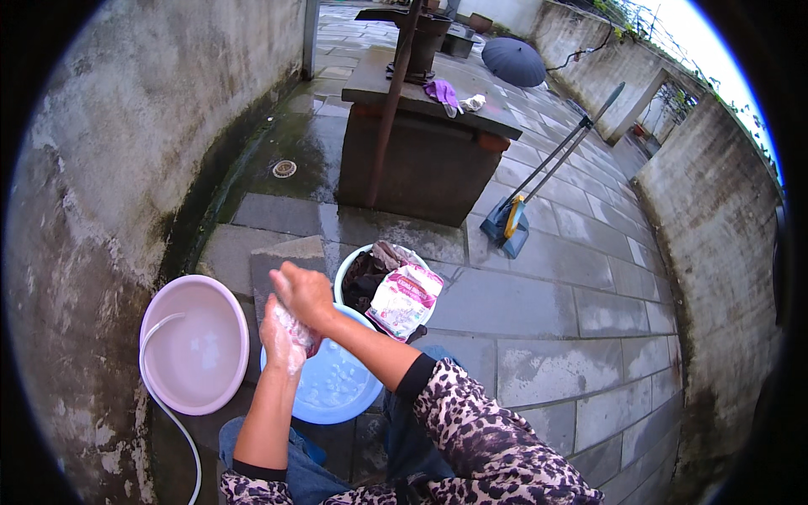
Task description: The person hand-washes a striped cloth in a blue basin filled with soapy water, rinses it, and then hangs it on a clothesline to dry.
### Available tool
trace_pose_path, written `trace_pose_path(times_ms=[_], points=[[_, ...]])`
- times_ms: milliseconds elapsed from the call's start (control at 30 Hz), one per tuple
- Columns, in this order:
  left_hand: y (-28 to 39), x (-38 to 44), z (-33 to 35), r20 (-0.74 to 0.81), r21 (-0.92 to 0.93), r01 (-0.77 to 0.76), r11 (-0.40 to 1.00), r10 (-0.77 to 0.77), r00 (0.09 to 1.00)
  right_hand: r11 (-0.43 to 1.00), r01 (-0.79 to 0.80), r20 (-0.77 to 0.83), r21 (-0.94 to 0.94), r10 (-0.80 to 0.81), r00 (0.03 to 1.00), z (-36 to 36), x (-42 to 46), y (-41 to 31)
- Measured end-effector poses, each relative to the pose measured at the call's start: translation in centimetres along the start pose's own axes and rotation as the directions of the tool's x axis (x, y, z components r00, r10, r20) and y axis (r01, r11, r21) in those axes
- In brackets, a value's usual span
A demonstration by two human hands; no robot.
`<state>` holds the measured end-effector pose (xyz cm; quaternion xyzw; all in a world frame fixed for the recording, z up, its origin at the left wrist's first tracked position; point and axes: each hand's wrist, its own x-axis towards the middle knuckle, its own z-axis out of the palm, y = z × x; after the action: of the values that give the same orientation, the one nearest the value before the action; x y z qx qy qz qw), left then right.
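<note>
My left hand (282,338) and my right hand (306,293) press together around a soapy, reddish wet cloth (302,328), most of it hidden by the fingers. White lather coats the left palm and wrist. Both hands are above the far left rim of a blue plastic basin (334,385) that holds water with suds. Behind and to the right, a pale green basin (341,270) is filled with dark clothes (363,281), and a white and pink bag of washing powder (407,300) lies on top of them.
On the left, a pink basin (196,347) holds water, with a white hose (165,407) hanging over its rim. A stone block table (416,158) bears a purple cloth (442,93). A dustpan (514,243) with a long handle, an open umbrella (514,61), a floor drain (285,168) and concrete walls are farther off.
</note>
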<state>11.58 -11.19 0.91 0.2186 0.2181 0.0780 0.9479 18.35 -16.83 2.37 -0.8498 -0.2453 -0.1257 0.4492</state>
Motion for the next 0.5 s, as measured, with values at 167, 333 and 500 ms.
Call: trace_pose_path(times_ms=[167,333,500], points=[[4.8,4.6,-7.7,0.551,-0.076,-0.061,0.995,0.093,0.829,0.903,0.376,0.119,0.208,-0.405,0.907,0.0,-4.5,-6.7],[0.8,-0.8,0.6,0.073,-0.050,-0.017,0.999,0.020,0.997,0.996,-0.006,-0.003,-0.084,0.006,1.000,0.1,0.0,0.1],[4.7,5.1,-8.2,0.458,-0.037,-0.047,0.998,0.058,0.887,0.964,0.252,0.167,0.086,-0.263,0.950,2.2,-4.6,-3.2]])
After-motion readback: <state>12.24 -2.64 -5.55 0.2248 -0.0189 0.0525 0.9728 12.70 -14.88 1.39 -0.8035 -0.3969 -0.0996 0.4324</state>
